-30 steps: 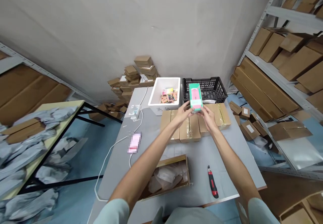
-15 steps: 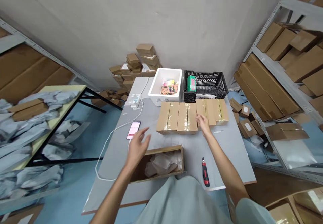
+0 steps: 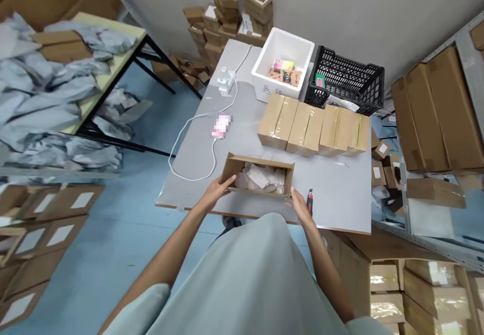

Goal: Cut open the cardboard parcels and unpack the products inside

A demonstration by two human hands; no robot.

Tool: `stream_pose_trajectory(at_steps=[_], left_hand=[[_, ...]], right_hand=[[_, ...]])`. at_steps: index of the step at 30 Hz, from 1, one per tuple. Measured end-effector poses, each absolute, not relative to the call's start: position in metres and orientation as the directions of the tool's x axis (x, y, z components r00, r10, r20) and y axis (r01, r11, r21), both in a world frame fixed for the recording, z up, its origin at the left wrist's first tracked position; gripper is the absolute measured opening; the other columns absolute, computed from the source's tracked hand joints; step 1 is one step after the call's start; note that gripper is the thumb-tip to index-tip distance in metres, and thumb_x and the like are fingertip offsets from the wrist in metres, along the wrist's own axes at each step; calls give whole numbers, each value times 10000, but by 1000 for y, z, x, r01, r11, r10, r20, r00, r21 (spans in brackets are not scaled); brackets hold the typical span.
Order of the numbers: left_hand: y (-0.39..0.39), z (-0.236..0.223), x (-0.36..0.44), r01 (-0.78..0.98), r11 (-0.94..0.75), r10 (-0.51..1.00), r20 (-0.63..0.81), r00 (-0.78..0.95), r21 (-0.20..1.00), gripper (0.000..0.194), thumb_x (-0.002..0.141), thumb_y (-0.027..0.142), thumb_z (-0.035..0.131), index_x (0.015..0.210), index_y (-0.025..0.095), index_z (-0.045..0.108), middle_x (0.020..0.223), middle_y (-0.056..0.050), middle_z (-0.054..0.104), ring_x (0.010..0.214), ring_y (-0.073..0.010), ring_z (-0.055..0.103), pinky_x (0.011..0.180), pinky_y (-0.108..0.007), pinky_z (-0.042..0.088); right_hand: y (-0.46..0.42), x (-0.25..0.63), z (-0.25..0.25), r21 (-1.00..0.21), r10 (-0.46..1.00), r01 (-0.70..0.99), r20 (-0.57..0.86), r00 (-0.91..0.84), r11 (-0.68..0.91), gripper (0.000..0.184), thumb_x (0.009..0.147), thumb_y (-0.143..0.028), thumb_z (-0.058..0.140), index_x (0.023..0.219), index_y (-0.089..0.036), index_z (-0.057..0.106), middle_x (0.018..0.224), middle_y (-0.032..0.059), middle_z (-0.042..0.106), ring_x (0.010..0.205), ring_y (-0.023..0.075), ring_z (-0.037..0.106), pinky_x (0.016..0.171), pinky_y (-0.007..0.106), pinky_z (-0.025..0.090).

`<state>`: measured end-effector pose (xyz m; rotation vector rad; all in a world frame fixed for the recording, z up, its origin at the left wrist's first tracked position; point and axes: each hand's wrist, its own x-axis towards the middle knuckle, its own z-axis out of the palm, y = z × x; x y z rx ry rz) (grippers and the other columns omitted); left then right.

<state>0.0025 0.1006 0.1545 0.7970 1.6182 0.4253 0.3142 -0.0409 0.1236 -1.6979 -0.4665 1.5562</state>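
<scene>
An open cardboard box with crumpled white wrapping inside stands near the front edge of the grey table. My left hand grips its left end, fingers curled over the rim. My right hand holds its right front corner. A green and pink package stands in the black crate at the back. A row of taped cardboard boxes lies in front of the crate.
A white foam bin with small coloured items is beside the crate. A phone on a white cable and a red utility knife lie on the table. Shelves of cartons stand right, a table with grey bags left.
Both hands let go of the green package, now in the crate, and drew back to take hold of the open box at the front edge. The camera tilted down.
</scene>
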Motion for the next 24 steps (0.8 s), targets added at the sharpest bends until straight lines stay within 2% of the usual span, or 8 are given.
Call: stream_pose_trajectory(at_steps=[3,7,10,14,17,20,24], left_hand=[[86,159,-14,249,627,759,-651,21,739,867,674,782,906,1322,219,787,1366,-158,827,1345,-403,748,1078,-525,666],[47,177,-77,217,519,843,-537,28,827,835,738,806,855,1342,232,797,1403,-133,824,1372,-420,740,1177,-553,617],[7,189,-152,159,460,887,-459,-49,873,817,779,794,831,1355,218,783,1449,-135,805,1410,-416,721,1241,-542,569],[-57,196,-270,88,446,881,-419,-222,891,811,769,777,834,1336,203,756,1407,-151,809,1353,-417,744,1180,-542,607],[-109,204,-359,35,445,835,-400,-378,895,820,805,721,824,1440,216,699,1473,-145,768,1392,-399,718,1123,-501,636],[-161,215,-434,-71,444,724,-404,-559,893,794,859,654,800,1519,240,647,1528,-131,733,1438,-378,686,1093,-444,641],[-219,224,-504,-228,413,529,-437,-728,881,730,893,612,768,1501,226,651,1519,-136,734,1427,-369,687,1133,-437,612]], right_hand=[[-49,299,152,-777,742,-183,-630,229,-603,946,846,-982,678,1406,-233,823,1578,127,731,1554,411,609,1208,584,616],[-54,248,199,-851,818,-106,-525,236,-515,794,936,-897,684,1371,-252,846,1504,115,775,1540,398,627,1223,586,613],[-52,177,221,-880,862,-37,-472,186,-473,765,970,-873,668,1387,-256,842,1473,117,791,1537,395,633,1223,597,613],[-44,59,223,-899,897,13,-436,75,-438,792,966,-901,643,1362,-248,851,1441,121,811,1496,388,668,1211,597,619],[-29,-40,219,-901,893,63,-434,-121,-429,764,995,-872,632,1382,-249,845,1436,110,820,1488,367,679,1258,588,585],[-11,-143,220,-893,835,154,-450,-316,-423,743,987,-866,649,1407,-283,837,1482,99,803,1497,367,682,1289,600,557],[11,-269,220,-890,721,282,-456,-522,-358,705,951,-896,669,1265,-306,891,1414,107,836,1447,386,724,1264,606,574]])
